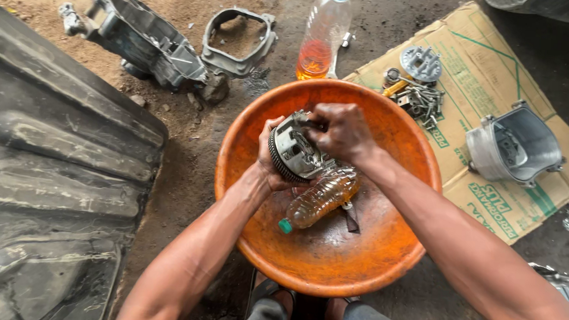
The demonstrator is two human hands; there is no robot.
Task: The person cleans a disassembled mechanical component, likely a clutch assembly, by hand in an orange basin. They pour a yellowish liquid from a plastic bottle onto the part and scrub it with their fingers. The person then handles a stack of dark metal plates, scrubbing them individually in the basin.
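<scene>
- The person holds a round toothed metal part (294, 147), which looks like a clutch drum with a ring gear around its rim, over the middle of an orange basin (247, 145) that sits on the dirt floor.
- The left hand (268, 162) cups the part from below and behind, its grip closed on the toothed rim.
- The right hand (343, 132) comes from above, its grip pinched together on the upper face of the same part; what the fingertips press cannot be made out.
- Inside the basin, just below the part, a small plastic bottle (321, 199) of amber liquid lies on its side with a green cap, and a thin dark pool wets the basin floor.
- Judged from its look, the part is solid metal: heavy for its size, stiff, not fragile, and probably slick with oily liquid. The toothed rim gives the surest hold; the smooth faces would slip.
- Beyond the basin's far rim stands a taller clear bottle (322, 37) with a blue cap and orange liquid.
- To the right of the basin lies flattened cardboard (493, 67) with a heap of bolts (421, 99) and a grey metal housing (515, 144).
- Left of and beyond the basin rest two dark engine casings (146, 39).
</scene>
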